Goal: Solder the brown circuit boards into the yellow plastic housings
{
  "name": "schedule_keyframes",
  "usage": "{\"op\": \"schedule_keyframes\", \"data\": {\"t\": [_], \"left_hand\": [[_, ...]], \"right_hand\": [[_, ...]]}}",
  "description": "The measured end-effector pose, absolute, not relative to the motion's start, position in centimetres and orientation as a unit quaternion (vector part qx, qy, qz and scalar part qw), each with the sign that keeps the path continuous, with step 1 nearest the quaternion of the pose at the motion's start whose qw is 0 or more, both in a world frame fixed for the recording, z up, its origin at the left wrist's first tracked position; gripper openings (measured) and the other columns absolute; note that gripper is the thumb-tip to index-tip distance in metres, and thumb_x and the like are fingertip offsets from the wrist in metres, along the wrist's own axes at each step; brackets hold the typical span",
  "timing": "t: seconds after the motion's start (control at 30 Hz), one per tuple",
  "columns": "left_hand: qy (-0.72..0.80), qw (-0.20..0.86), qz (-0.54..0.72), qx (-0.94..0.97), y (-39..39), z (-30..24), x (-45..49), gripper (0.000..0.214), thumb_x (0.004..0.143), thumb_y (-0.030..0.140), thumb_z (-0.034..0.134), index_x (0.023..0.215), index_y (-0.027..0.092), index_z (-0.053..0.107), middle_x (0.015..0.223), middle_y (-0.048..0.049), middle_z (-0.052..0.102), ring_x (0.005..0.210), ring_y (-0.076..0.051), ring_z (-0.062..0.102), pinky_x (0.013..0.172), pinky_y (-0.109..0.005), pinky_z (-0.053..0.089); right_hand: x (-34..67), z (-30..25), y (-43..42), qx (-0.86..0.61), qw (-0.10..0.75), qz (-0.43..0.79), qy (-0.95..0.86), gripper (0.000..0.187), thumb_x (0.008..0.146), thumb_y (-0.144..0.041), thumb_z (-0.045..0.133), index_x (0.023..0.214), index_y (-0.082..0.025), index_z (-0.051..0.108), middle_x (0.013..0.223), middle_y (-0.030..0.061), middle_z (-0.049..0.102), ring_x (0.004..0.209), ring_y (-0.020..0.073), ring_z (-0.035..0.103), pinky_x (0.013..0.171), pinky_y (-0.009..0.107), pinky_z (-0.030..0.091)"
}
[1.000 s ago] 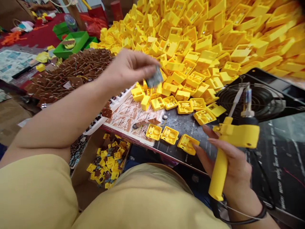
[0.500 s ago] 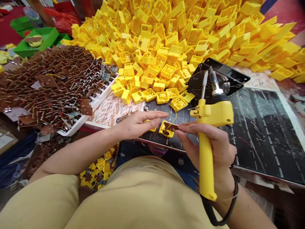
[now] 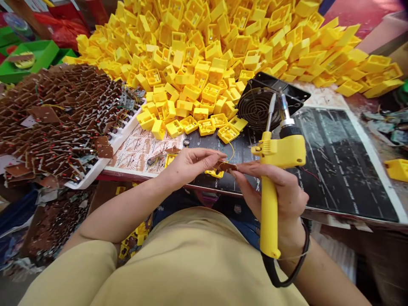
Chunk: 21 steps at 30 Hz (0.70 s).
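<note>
My right hand (image 3: 283, 193) is wrapped round a yellow soldering gun (image 3: 269, 208) with its metal tip pointing up and away. Between the thumb and forefinger of that same hand is a small brown circuit board (image 3: 228, 166). My left hand (image 3: 194, 165) meets the board's left end, thumb and fingers drawn together; what lies between them is hidden. Thin yellow and green wires (image 3: 233, 151) curve up behind the fingertips. Under the board, partly covered, lies an open yellow plastic case (image 3: 214, 173) on the black mat.
A large heap of yellow cases (image 3: 197, 76) fills the back. Brown circuit boards are piled in a white tray (image 3: 95, 172) at left. A black fan (image 3: 255, 108) stands behind the soldering gun. Loose small parts (image 3: 156, 158) lie left of my left hand.
My left hand has come in to the circuit board, its thumb and fingers closing at the board's end. The board now sits over more of the case. The camera view has shifted rightward.
</note>
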State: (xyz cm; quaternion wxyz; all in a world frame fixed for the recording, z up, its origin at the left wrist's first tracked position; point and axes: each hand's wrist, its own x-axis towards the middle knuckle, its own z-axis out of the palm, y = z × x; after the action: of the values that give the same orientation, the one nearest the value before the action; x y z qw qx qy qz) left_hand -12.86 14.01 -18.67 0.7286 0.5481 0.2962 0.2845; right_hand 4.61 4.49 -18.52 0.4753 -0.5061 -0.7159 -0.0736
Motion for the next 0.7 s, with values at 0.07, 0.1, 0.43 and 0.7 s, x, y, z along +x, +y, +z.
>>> {"op": "schedule_keyframes", "data": {"t": [0.07, 0.1, 0.43, 0.7], "left_hand": [[0.261, 0.770, 0.211, 0.542, 14.1, -18.5, -12.3, 0.060, 0.072, 0.055, 0.078, 0.116, 0.015, 0.069, 0.102, -0.0090, 0.075, 0.095, -0.019, 0.070, 0.078, -0.025, 0.055], [0.238, 0.787, 0.172, 0.542, 14.1, -18.4, -11.9, 0.063, 0.071, 0.052, 0.080, 0.120, 0.015, 0.065, 0.104, -0.0096, 0.074, 0.098, -0.019, 0.070, 0.078, -0.024, 0.054], [0.180, 0.609, 0.090, 0.768, 15.4, -17.0, -5.8, 0.017, 0.090, 0.016, 0.055, 0.105, 0.012, 0.060, 0.084, -0.0041, 0.072, 0.070, -0.011, 0.068, 0.065, -0.021, 0.050], [0.008, 0.146, 0.075, 0.986, 16.7, -19.3, 0.5, 0.033, 0.089, 0.009, 0.052, 0.115, 0.018, 0.070, 0.128, -0.0114, 0.066, 0.118, -0.024, 0.061, 0.099, -0.038, 0.048]], "right_hand": [[5.5, -18.5, 4.1, -0.505, 0.472, -0.083, -0.718, 0.052, 0.077, -0.007, 0.077, 0.119, -0.022, 0.052, 0.095, 0.0013, 0.071, 0.080, 0.0190, 0.071, 0.076, 0.033, 0.060], [6.1, -18.5, 3.9, -0.503, 0.473, -0.088, -0.718, 0.054, 0.077, -0.006, 0.077, 0.122, -0.023, 0.052, 0.097, 0.0017, 0.072, 0.081, 0.0194, 0.071, 0.076, 0.034, 0.061], [13.7, -18.4, -0.6, -0.567, 0.375, -0.215, -0.701, 0.048, 0.076, -0.006, 0.077, 0.116, -0.020, 0.054, 0.097, 0.0048, 0.072, 0.084, 0.0191, 0.072, 0.072, 0.028, 0.060], [15.3, -22.0, -2.7, -0.582, 0.355, -0.260, -0.684, 0.043, 0.081, -0.009, 0.072, 0.118, -0.022, 0.054, 0.102, 0.0068, 0.072, 0.087, 0.0188, 0.071, 0.075, 0.030, 0.060]]}}
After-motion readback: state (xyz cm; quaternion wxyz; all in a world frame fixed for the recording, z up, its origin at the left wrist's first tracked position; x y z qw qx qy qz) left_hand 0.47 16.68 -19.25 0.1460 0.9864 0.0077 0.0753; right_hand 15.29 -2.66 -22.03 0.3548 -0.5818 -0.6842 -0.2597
